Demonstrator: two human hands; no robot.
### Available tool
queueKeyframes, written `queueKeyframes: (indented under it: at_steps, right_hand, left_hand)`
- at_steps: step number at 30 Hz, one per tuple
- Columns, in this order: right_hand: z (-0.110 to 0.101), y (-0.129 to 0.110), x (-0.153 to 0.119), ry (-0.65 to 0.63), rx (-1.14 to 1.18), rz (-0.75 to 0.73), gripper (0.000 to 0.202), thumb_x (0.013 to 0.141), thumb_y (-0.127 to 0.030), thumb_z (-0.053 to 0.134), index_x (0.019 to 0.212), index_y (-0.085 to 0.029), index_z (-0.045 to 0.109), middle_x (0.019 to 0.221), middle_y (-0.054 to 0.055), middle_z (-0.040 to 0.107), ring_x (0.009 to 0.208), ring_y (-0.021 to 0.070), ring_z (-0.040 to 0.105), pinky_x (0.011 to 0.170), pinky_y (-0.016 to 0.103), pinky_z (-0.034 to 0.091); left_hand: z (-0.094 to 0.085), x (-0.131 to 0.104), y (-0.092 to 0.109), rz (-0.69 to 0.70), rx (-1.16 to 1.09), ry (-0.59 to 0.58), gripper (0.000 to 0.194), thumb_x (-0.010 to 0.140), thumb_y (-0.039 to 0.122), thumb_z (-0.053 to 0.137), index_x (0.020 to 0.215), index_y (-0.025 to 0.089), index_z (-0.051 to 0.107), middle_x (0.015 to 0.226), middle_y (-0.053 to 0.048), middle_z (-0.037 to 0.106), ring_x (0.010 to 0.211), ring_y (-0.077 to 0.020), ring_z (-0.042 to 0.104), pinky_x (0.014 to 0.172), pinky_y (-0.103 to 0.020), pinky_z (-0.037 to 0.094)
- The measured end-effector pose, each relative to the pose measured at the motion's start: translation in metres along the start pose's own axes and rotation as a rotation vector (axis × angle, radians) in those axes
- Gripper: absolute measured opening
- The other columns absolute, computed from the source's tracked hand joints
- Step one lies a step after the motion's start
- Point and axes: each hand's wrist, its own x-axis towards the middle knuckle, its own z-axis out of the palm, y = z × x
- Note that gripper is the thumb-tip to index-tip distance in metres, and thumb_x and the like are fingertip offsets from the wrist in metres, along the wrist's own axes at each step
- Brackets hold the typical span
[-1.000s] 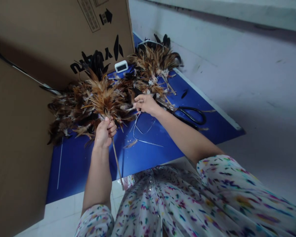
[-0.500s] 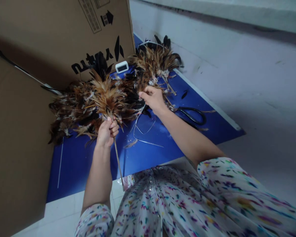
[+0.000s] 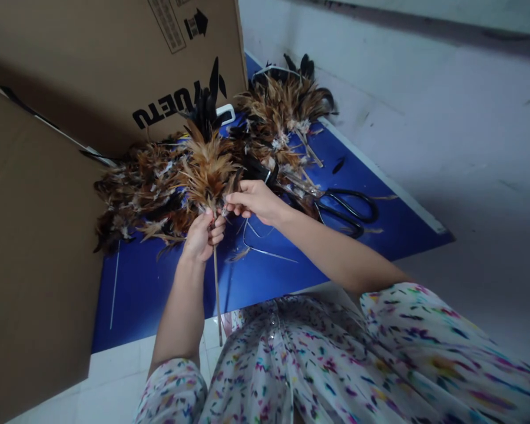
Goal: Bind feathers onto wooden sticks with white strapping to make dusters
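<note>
Head view: the left hand (image 3: 204, 235) is closed around a stick (image 3: 218, 288), thumb uppermost, just below the feathers (image 3: 207, 168) that ring the stick's upper part. These are brown, with tall black ones at the top; the stick's bare lower end hangs past the near edge of the table (image 3: 265, 280). Just beside, the right hand (image 3: 258, 202) pinches a small tuft (image 3: 232, 186) between thumb and fingers, against the lower right side of the feathers.

Beneath and near the right hand, a thin, bent strand (image 3: 271, 254) lies on the blue tabletop. Farther right are scissors (image 3: 348, 207), black handles toward the wall (image 3: 424, 147), blades partly hidden among scraps. Left of the stick spreads a brown heap (image 3: 139, 191). Beyond the hands, a second bunch (image 3: 285, 100) lies near the wall, and a white device (image 3: 228, 113) is partly covered by the black feathers. A carton (image 3: 194, 53) stands behind.
</note>
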Motion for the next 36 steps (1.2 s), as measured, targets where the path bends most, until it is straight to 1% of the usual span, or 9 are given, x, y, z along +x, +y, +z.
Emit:
queueKeyframes:
  at_steps: [3,5,11,16,18,22,28,33,36]
  right_hand:
    - [0.004,0.0,-0.002,0.017,-0.027,0.057,0.012,0.076,-0.008,0.059,0.066,-0.014,0.055,0.056,0.0,0.063,0.041,0.005,0.052,0.032,0.014,0.028]
    - [0.005,0.001,-0.002,0.038,-0.045,0.092,0.014,0.076,-0.006,0.059,0.065,-0.014,0.055,0.055,0.0,0.063,0.04,0.0054,0.052,0.031,0.014,0.028]
    - [0.009,0.003,-0.001,0.06,-0.046,0.136,0.016,0.076,-0.008,0.059,0.063,-0.014,0.051,0.054,0.001,0.063,0.041,0.0063,0.055,0.03,0.013,0.027]
    - [0.01,0.002,0.001,0.091,-0.03,0.173,0.014,0.076,-0.008,0.059,0.065,-0.014,0.052,0.054,0.001,0.063,0.041,0.0066,0.055,0.03,0.014,0.027]
    - [0.01,0.001,0.002,0.102,-0.024,0.183,0.013,0.076,-0.008,0.059,0.066,-0.014,0.052,0.055,0.001,0.063,0.041,0.0067,0.055,0.03,0.014,0.027]
    - [0.01,0.003,0.003,0.1,-0.029,0.192,0.014,0.075,-0.008,0.059,0.065,-0.014,0.052,0.054,0.001,0.063,0.041,0.0063,0.054,0.031,0.014,0.026]
    - [0.013,0.012,0.005,0.132,-0.082,0.158,0.02,0.071,-0.01,0.059,0.056,-0.016,0.047,0.045,-0.002,0.056,0.033,0.0024,0.036,0.031,0.016,0.02]
    - [0.016,0.017,0.006,0.177,-0.131,0.121,0.02,0.066,-0.012,0.06,0.054,-0.017,0.045,0.042,-0.005,0.049,0.034,0.0037,0.039,0.032,0.017,0.018]
    - [0.016,0.019,0.006,0.195,-0.147,0.094,0.019,0.065,-0.013,0.06,0.053,-0.017,0.045,0.042,-0.007,0.046,0.034,0.0027,0.034,0.032,0.018,0.017]
  left_hand:
    - [0.001,0.001,-0.002,0.017,0.042,0.018,0.033,0.08,0.041,0.068,0.086,0.01,0.059,0.066,0.002,0.049,0.039,0.0017,0.022,0.032,-0.01,0.015]
    - [0.002,0.001,-0.003,0.035,0.063,0.032,0.035,0.078,0.043,0.069,0.085,0.01,0.059,0.067,0.002,0.049,0.038,0.002,0.022,0.032,-0.011,0.014]
    - [0.007,0.0,-0.005,0.063,0.115,0.12,0.039,0.073,0.045,0.074,0.075,0.013,0.051,0.057,0.008,0.035,0.037,0.0015,0.021,0.033,-0.011,0.013]
    - [0.01,-0.001,-0.005,0.074,0.128,0.197,0.046,0.073,0.045,0.074,0.066,0.017,0.039,0.055,0.01,0.029,0.036,0.0012,0.021,0.034,-0.012,0.011]
    - [0.011,-0.002,-0.005,0.088,0.138,0.212,0.047,0.073,0.045,0.074,0.066,0.017,0.037,0.054,0.011,0.028,0.036,0.0009,0.021,0.034,-0.012,0.011]
    - [0.013,-0.003,-0.005,0.08,0.159,0.202,0.046,0.073,0.046,0.073,0.065,0.017,0.038,0.053,0.011,0.025,0.036,0.0007,0.02,0.035,-0.012,0.011]
    - [0.015,-0.004,-0.005,0.065,0.186,0.167,0.039,0.075,0.046,0.071,0.07,0.014,0.051,0.055,0.009,0.034,0.036,0.001,0.02,0.034,-0.012,0.011]
    - [0.013,-0.003,-0.005,0.07,0.237,0.086,0.044,0.071,0.052,0.072,0.071,0.012,0.055,0.056,0.007,0.039,0.037,0.0017,0.019,0.034,-0.012,0.011]
    - [0.013,-0.004,-0.005,0.053,0.242,0.083,0.045,0.069,0.052,0.074,0.076,0.012,0.055,0.062,0.005,0.045,0.038,0.0021,0.02,0.034,-0.012,0.011]
